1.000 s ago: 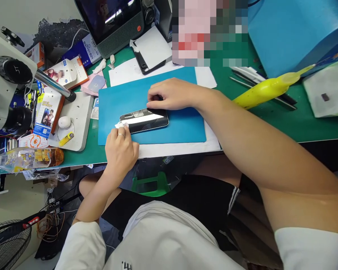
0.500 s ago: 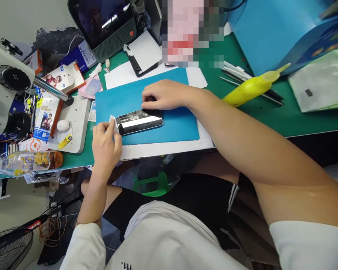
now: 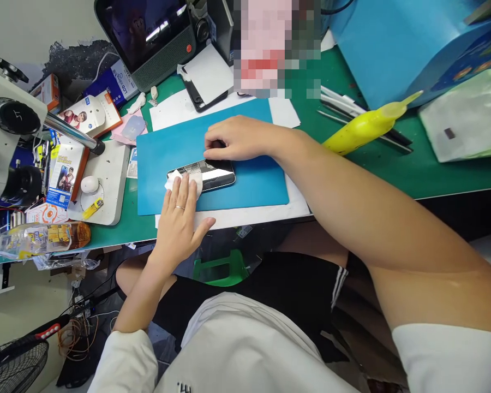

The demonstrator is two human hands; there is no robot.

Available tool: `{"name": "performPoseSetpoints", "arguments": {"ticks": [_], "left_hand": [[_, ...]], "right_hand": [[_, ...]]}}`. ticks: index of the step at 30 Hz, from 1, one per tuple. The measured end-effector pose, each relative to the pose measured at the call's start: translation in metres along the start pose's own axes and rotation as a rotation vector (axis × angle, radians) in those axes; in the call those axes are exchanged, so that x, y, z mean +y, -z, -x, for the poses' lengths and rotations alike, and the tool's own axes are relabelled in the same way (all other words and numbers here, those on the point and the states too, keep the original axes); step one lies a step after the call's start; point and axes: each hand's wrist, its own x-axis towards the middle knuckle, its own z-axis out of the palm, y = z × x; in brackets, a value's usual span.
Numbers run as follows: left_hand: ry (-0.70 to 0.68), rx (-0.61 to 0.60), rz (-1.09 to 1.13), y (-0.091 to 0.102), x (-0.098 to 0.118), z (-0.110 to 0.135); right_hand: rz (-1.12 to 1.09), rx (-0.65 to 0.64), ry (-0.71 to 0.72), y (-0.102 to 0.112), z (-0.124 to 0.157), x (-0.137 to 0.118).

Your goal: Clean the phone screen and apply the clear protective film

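A smartphone lies screen-up on a blue mat, its glossy face reflecting light. My left hand, fingers stretched out and thumb spread, presses a white wipe flat on the phone's left end. The wipe hides that end of the screen. At the phone's far edge rests my right hand, its fingers curled and thumb against the phone. The inner side of this hand is partly hidden.
A microscope stand, small boxes and a drink bottle crowd the left. Behind the mat are a screen device and a white-covered phone. Right of the mat lie a yellow squeeze bottle and thin tools.
My left hand has moved right from beside the phone onto its left end, opening from a pinch on the wipe to flat fingers over it. My right hand has stayed in place.
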Motion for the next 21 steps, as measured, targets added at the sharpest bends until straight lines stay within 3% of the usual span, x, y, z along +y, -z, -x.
{"name": "performPoseSetpoints", "arguments": {"ticks": [9,16,21], "left_hand": [[0.05,-0.035,-0.006,-0.001,-0.014,-0.036],[0.091,0.004,-0.034,0.008,0.004,-0.008],[0.099,0.006,-0.052,0.006,0.006,-0.032]], "right_hand": [[0.014,0.026,-0.02,-0.004,-0.001,0.002],[-0.024,0.018,-0.011,-0.004,-0.002,0.005],[-0.009,0.029,-0.034,-0.007,-0.001,0.005]]}}
